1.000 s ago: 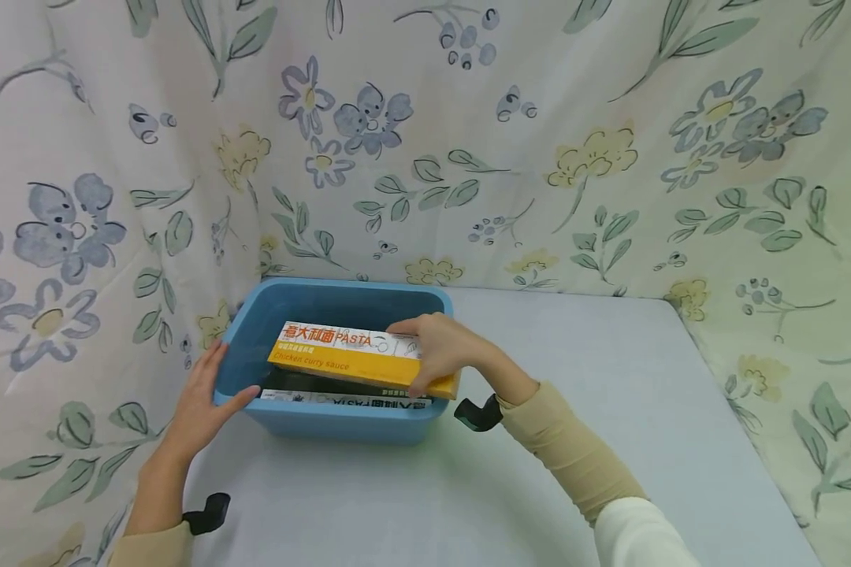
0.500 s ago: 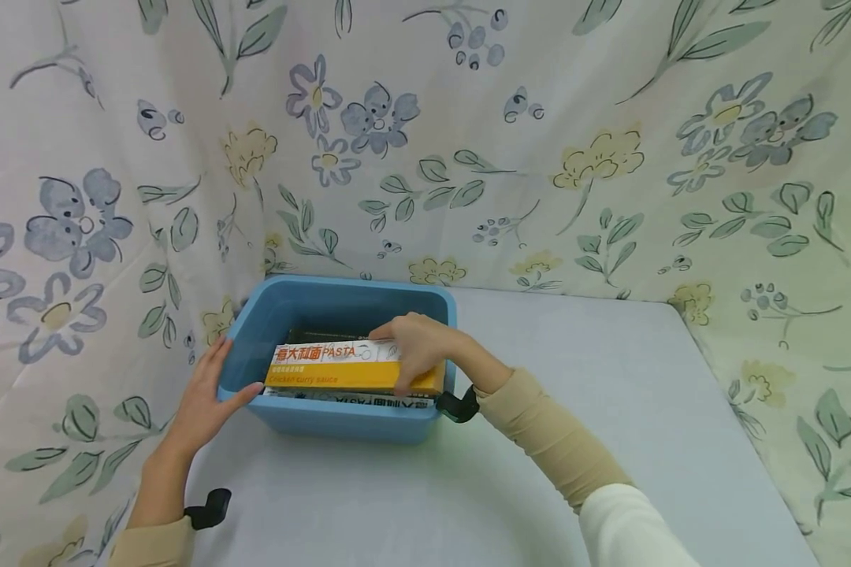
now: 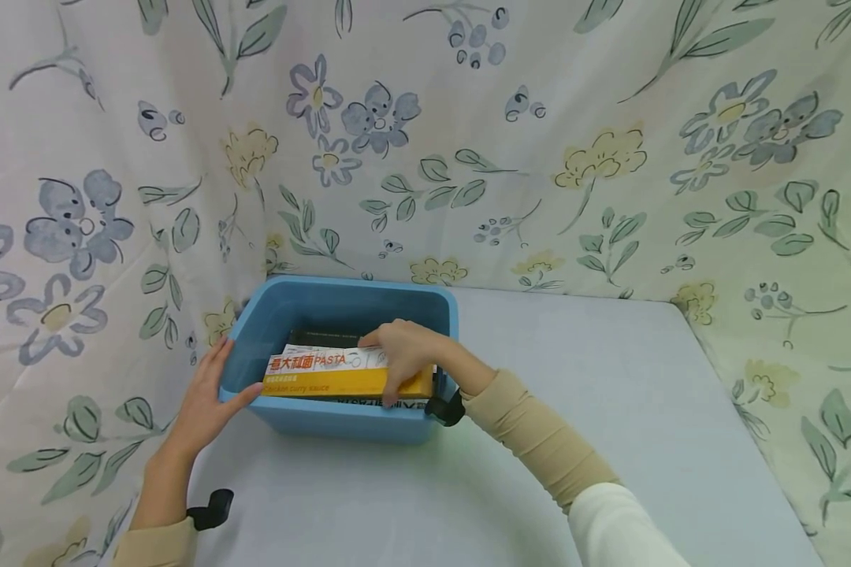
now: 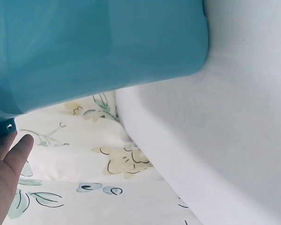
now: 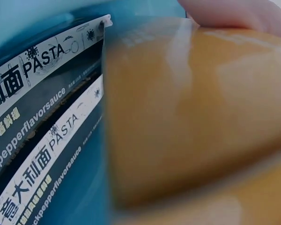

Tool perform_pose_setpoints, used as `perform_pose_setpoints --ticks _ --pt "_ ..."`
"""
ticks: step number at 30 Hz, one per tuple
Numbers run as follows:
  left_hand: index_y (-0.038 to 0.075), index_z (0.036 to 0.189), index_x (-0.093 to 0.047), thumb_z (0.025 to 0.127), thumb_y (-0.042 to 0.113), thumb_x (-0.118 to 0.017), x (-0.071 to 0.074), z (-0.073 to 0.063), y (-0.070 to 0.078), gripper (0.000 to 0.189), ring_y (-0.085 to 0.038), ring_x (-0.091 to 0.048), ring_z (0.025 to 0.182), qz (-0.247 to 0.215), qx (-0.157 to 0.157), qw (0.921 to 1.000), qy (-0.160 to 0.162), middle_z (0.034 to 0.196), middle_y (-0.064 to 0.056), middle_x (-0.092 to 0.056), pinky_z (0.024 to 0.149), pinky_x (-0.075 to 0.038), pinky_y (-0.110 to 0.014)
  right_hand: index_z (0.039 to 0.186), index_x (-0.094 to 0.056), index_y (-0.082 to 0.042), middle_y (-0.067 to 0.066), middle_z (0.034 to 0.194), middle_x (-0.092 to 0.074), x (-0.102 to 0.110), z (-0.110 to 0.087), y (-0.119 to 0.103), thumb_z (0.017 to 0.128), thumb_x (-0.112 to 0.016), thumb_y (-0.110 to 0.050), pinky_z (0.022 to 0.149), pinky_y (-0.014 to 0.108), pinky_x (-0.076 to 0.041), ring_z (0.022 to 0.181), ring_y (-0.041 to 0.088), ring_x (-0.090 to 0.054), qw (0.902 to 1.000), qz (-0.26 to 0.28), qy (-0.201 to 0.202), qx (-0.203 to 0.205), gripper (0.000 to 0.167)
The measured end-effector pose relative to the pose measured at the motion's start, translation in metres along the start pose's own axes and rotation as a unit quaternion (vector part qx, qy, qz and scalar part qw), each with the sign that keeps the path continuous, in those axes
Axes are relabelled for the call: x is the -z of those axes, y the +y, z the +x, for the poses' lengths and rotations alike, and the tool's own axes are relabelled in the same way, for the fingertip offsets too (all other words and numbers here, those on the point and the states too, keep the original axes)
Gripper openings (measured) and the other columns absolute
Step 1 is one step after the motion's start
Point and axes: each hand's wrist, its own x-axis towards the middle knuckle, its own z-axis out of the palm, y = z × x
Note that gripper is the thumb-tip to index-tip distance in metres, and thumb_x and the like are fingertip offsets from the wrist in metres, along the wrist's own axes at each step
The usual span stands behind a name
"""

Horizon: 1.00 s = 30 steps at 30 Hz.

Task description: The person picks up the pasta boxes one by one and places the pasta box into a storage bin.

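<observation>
A blue plastic bin [image 3: 347, 426] stands on the table in the head view. My right hand [image 3: 410, 356] reaches into it and grips the right end of a yellow and white pasta box [image 3: 305, 380], thumb in front and fingers behind. That box lies over darker pasta boxes, partly hiding them. In the right wrist view, the yellow box [image 5: 196, 112] fills much of the picture, beside two black-and-white pasta boxes [image 5: 44, 91]. My left hand [image 3: 204, 398] rests on the bin's front left corner, fingers extended along the left side and thumb on the front rim.
The white table [image 3: 581, 409] extends to the right of the bin and in front of it. Floral curtains [image 3: 468, 142] hang behind the table and at both sides. Each wrist wears a black camera mount [image 3: 211, 509].
My right hand has moved left and slightly down with the yellow pasta box, which now sits lower and nearer the bin's front wall. My left hand has stayed at the bin's corner.
</observation>
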Motion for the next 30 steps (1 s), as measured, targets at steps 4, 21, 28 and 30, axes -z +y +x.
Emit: perform_pose_setpoints --ticks 4,21,28,30 --pt "0.004 0.155 -0.014 0.09 0.037 -0.064 0.0 0.001 -0.001 0.089 -0.055 -0.017 0.137 -0.004 -0.001 1.0 0.003 0.159 -0.024 -0.009 0.096 -0.023 -0.079 0.142 -0.05 -0.009 0.004 0.126 -0.061 -0.003 0.004 -0.002 0.065 -0.09 -0.025 0.076 0.02 -0.047 0.095 0.016 -0.053 1.0 -0.001 -0.007 -0.006 0.089" --pt "0.004 0.155 -0.014 0.089 0.036 -0.065 -0.001 0.001 -0.001 0.089 -0.055 -0.017 0.138 -0.01 -0.008 0.9999 0.011 0.159 -0.023 -0.01 0.096 -0.023 -0.079 0.147 -0.043 -0.01 0.003 0.134 -0.056 -0.013 0.005 -0.006 0.08 -0.079 -0.037 0.098 0.032 -0.045 0.106 0.015 -0.05 0.9949 -0.013 -0.088 -0.048 0.081" --pt "0.004 0.155 -0.015 0.088 0.035 -0.066 -0.002 0.002 -0.002 0.09 -0.055 -0.018 0.137 -0.001 -0.002 0.9999 0.01 0.158 -0.024 -0.011 0.096 -0.024 -0.078 0.148 -0.043 -0.009 0.004 0.143 -0.05 -0.013 0.006 -0.003 0.085 -0.069 -0.048 0.106 0.038 -0.04 0.125 0.019 -0.048 0.9923 -0.004 -0.112 -0.052 0.078" --pt "0.003 0.155 -0.015 0.088 0.035 -0.066 -0.002 0.002 -0.002 0.09 -0.055 -0.019 0.137 0.006 0.0 0.9999 0.01 0.158 -0.024 -0.011 0.095 -0.026 -0.078 0.147 -0.043 -0.01 0.006 0.146 -0.047 -0.011 0.003 -0.001 0.086 -0.068 -0.048 0.108 0.04 -0.039 0.129 0.022 -0.045 0.9932 -0.003 -0.105 -0.051 0.075"
